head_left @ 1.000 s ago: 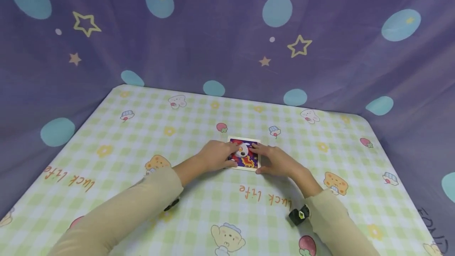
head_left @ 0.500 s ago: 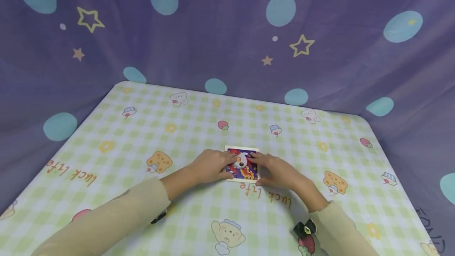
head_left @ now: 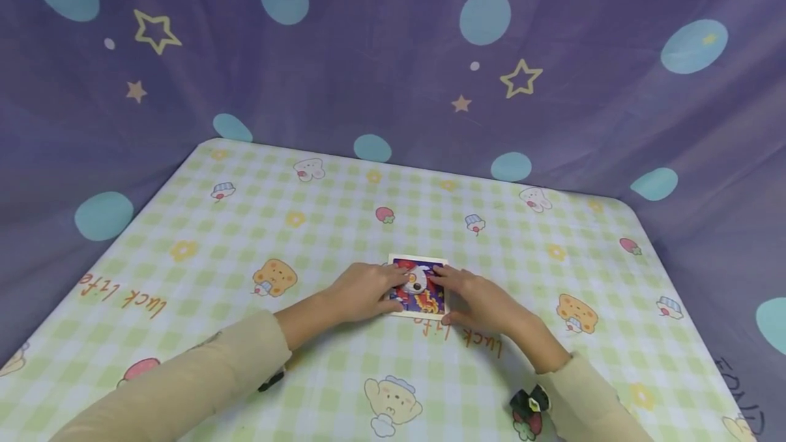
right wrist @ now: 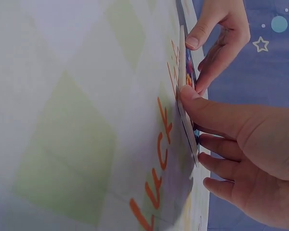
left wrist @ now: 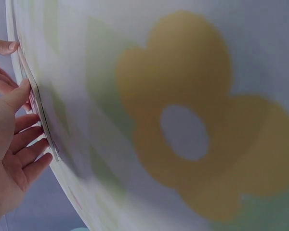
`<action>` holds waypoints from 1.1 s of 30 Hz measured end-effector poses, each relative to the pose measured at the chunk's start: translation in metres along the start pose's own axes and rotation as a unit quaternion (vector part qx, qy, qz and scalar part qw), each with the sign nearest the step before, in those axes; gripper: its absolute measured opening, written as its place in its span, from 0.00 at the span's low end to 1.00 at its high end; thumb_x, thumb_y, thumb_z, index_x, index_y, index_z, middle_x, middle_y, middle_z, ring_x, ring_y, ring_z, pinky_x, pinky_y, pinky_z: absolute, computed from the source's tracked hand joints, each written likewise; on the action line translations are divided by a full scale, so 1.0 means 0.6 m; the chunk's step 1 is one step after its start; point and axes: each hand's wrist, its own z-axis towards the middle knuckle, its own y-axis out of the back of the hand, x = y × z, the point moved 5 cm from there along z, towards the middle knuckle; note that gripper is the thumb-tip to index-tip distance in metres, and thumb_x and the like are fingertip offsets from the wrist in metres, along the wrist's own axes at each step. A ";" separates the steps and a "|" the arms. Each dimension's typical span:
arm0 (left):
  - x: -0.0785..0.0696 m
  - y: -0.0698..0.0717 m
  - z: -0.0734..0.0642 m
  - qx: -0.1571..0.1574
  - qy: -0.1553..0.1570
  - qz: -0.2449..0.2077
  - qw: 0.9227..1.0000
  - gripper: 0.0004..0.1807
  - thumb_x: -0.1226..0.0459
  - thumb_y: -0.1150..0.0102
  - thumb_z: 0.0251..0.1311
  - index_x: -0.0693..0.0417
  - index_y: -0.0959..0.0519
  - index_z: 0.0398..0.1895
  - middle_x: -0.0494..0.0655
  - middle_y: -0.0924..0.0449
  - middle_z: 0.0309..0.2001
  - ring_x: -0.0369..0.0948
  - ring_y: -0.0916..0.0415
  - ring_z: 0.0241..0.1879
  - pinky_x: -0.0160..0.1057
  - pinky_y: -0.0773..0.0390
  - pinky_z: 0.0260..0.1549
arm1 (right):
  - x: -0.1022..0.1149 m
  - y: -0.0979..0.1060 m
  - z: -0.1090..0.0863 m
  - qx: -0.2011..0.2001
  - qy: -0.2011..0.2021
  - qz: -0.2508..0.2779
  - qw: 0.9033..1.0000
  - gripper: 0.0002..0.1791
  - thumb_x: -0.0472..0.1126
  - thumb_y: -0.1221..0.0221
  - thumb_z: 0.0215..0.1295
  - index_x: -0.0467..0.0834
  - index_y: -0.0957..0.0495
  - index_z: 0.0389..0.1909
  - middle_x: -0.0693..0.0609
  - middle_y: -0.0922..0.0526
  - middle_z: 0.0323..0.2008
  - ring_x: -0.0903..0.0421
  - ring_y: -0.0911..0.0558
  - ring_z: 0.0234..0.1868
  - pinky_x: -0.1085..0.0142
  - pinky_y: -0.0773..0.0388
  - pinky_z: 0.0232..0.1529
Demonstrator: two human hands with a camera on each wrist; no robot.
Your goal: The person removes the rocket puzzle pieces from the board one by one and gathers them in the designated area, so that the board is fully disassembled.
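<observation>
We find the square picture panel (head_left: 421,294) flat, or nearly so, on the checked tablecloth (head_left: 467,387), between the left hand (head_left: 364,292) and the right hand (head_left: 482,300); their extended, lightly bent fingers touch its sides and printed face, thumbs at the near edge, neither hand clenched around it. In our judgement it is light, thin and stiff, possibly card or wood, liable to slide on the smooth-looking cover, and best taken by its opposite pale borders with little pressure. We note straight edges, a vividly coloured face, and a purple curtain (head_left: 381,53) behind with soft creases.
</observation>
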 end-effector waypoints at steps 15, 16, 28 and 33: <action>0.006 0.008 0.010 0.005 0.011 -0.013 1.000 0.27 0.49 0.38 0.59 0.51 0.23 0.58 0.48 0.23 0.61 0.46 0.25 0.62 0.45 0.24 0.58 | -0.006 0.006 0.004 -0.005 -0.018 -0.009 1.000 0.38 0.50 0.33 0.57 0.40 0.32 0.66 0.41 0.35 0.70 0.41 0.35 0.71 0.48 0.35 0.68; 0.007 0.009 0.011 0.004 0.013 -0.013 1.000 0.26 0.50 0.38 0.59 0.51 0.22 0.58 0.48 0.23 0.61 0.46 0.25 0.62 0.45 0.24 0.59 | -0.006 0.006 0.003 -0.007 -0.017 -0.009 1.000 0.38 0.50 0.33 0.57 0.40 0.32 0.66 0.40 0.35 0.70 0.41 0.35 0.71 0.47 0.35 0.67; 0.019 0.015 0.018 0.026 0.075 -0.057 0.995 0.28 0.54 0.38 0.60 0.58 0.27 0.61 0.53 0.24 0.61 0.48 0.29 0.64 0.46 0.29 0.64 | 0.026 0.003 0.009 -0.014 0.020 -0.003 1.000 0.35 0.52 0.36 0.59 0.45 0.32 0.67 0.46 0.33 0.70 0.45 0.34 0.71 0.48 0.32 0.66; 0.022 0.015 0.024 0.029 0.085 -0.072 0.993 0.27 0.56 0.37 0.60 0.61 0.26 0.60 0.55 0.25 0.60 0.50 0.29 0.63 0.47 0.30 0.64 | 0.035 -0.004 0.016 -0.016 0.057 -0.013 0.998 0.36 0.48 0.34 0.58 0.42 0.33 0.67 0.44 0.32 0.69 0.45 0.32 0.70 0.51 0.29 0.64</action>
